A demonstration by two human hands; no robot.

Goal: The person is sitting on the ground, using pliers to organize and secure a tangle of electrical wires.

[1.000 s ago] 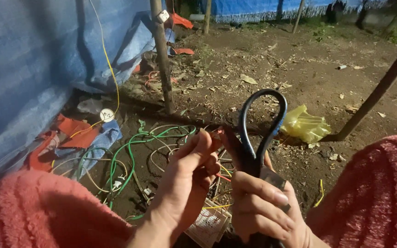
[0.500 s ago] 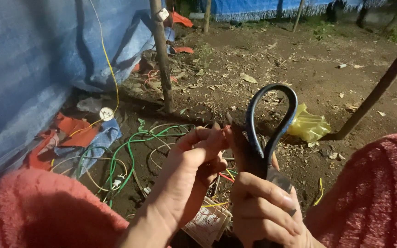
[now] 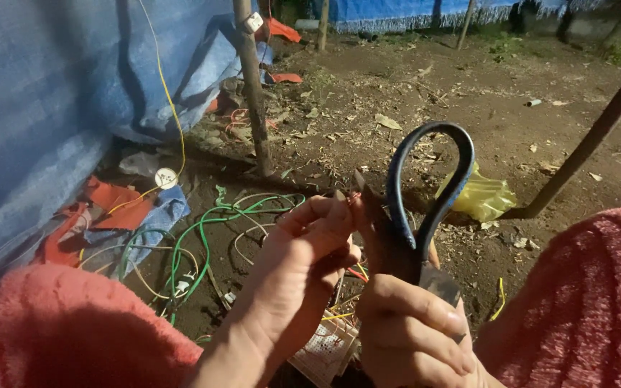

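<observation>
My right hand is closed around a tool with a big black looped handle, probably a cutter or large scissors; the fingers are wrapped tight on its lower part, where a bit of grey metal shows. The loop stands upright above my fist. My left hand is just beside it, with the fingertips pressed together and pinching the end of a thin wire, reddish at the tip. This tip is at the tool's metal edge, touching it or almost; I cannot tell exactly.

As I judge it, the work on this wire end is in the middle. The wire is already picked up and brought to the tool, but I see no clean cut or bare copper yet, so the cutting or stripping is not finished. On the ground below lie many more wires, a green cable in loops, yellow and white ones, and a small perforated board under my hands. These look untouched.

Compared with half a second ago, little has changed. The tool's loop stays at nearly the same place and angle, and my left hand keeps the same pinch, maybe slightly closer to the tool. One second ago the loop was lower and more to the left.
</observation>
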